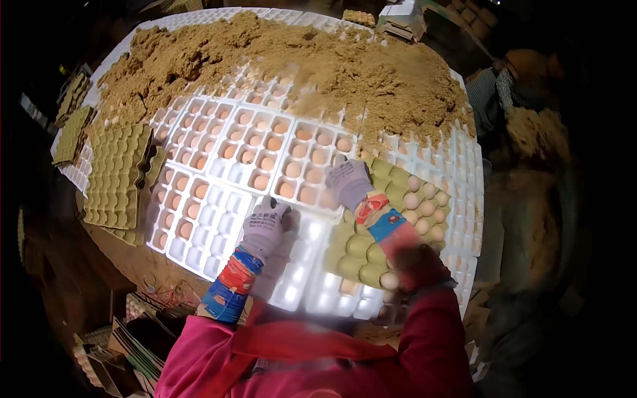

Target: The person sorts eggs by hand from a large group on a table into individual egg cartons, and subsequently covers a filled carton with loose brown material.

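Observation:
Both of my hands wear pale knit gloves with grey fingertips. My left hand (264, 227) is closed, its fingers curled down over the near edge of a white plastic tray of eggs (254, 156); whatever it holds is hidden. Farther right, my right hand (348, 183) is also closed, bent over the right side of another egg-filled white tray (289, 154), with its palm side out of sight. Under my right forearm lies a green moulded egg tray (358, 249), partly filled with pale eggs (424, 207).
Brown, crumbly material (279, 50) is heaped over the far trays. Stacked green egg trays (114, 176) stand at the left. A half-filled white tray (199, 219) lies near left. Cardboard (126, 348) sits below the near edge. Another person (494, 89) is at far right.

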### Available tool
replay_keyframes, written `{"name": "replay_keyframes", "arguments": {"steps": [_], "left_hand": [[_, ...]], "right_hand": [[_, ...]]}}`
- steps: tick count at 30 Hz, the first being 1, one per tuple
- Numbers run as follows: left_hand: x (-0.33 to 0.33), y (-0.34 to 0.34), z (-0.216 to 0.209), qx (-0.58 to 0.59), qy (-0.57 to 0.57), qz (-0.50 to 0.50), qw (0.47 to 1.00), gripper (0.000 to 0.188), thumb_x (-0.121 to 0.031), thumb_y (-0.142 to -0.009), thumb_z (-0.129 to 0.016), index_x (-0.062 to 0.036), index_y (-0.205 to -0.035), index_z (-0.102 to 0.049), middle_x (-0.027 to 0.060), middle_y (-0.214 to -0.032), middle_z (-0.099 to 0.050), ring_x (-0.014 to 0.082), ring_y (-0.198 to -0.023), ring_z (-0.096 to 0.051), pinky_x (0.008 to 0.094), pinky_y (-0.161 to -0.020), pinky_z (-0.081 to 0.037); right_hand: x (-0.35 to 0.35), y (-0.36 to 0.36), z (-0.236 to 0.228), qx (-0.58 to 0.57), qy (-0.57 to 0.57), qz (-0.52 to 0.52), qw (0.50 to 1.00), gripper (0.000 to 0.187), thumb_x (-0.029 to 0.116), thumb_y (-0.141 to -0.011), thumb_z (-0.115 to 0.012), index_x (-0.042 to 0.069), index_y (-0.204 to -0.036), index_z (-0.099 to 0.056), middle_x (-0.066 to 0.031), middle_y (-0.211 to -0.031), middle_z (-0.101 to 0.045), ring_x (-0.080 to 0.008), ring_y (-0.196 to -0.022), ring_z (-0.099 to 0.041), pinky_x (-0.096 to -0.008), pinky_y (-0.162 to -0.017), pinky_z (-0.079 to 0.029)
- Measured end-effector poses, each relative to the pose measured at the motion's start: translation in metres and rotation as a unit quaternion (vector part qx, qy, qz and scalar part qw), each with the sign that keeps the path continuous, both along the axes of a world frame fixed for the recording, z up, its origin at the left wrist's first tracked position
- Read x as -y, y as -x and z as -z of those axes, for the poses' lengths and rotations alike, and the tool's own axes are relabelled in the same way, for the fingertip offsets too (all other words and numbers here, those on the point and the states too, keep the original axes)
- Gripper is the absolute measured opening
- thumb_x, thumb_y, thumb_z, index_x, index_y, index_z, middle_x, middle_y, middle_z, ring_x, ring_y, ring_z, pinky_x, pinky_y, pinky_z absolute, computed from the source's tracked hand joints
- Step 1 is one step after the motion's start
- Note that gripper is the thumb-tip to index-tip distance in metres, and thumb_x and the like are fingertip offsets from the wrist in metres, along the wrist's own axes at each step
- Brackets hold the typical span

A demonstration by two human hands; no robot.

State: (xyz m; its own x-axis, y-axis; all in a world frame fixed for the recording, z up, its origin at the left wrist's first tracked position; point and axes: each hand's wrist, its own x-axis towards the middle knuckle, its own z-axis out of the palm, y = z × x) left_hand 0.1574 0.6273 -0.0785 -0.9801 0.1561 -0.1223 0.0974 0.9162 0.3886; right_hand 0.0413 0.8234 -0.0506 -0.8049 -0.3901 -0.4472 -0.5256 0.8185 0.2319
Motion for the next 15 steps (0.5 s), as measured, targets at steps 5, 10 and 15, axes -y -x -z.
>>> {"name": "replay_keyframes", "arguments": {"steps": [5,10,15], "left_hand": [[-0.037,-0.010,-0.022,0.014,-0.049,0.066,0.997,0.046,-0.022,-0.080,-0.066,-0.0161,-0.124,-0.057,0.0128,-0.116,-0.056,0.0346,-0.094,-0.062,0.0453,-0.079,-0.052],[-0.013,-0.004,0.023,-0.018,-0.313,-0.045,0.949,0.041,-0.022,-0.085,-0.064,-0.0152,-0.126,-0.061,0.0094,-0.112,-0.064,0.0259,-0.087,-0.066,0.0366,-0.072,-0.054],[0.022,-0.002,0.033,0.039,-0.682,-0.270,0.678,0.039,-0.013,-0.092,-0.057,-0.0053,-0.130,-0.057,0.0037,-0.102,-0.066,0.0075,-0.064,-0.057,0.0211,-0.053,-0.047]], "right_hand": [[-0.004,0.016,0.031,-0.038,0.003,-0.019,0.999,0.024,0.022,-0.089,-0.052,0.015,-0.105,-0.068,-0.0090,-0.104,-0.069,-0.0276,-0.092,-0.067,-0.0441,-0.071,-0.051],[0.005,-0.022,0.008,-0.063,0.071,0.056,0.994,0.026,0.023,-0.087,-0.051,0.015,-0.107,-0.067,-0.0096,-0.107,-0.067,-0.0288,-0.094,-0.067,-0.0440,-0.073,-0.050],[0.018,-0.033,0.033,-0.014,-0.021,-0.067,0.997,0.019,0.010,-0.080,-0.058,0.011,-0.094,-0.071,-0.0074,-0.095,-0.072,-0.0248,-0.088,-0.070,-0.0404,-0.067,-0.051]]}}
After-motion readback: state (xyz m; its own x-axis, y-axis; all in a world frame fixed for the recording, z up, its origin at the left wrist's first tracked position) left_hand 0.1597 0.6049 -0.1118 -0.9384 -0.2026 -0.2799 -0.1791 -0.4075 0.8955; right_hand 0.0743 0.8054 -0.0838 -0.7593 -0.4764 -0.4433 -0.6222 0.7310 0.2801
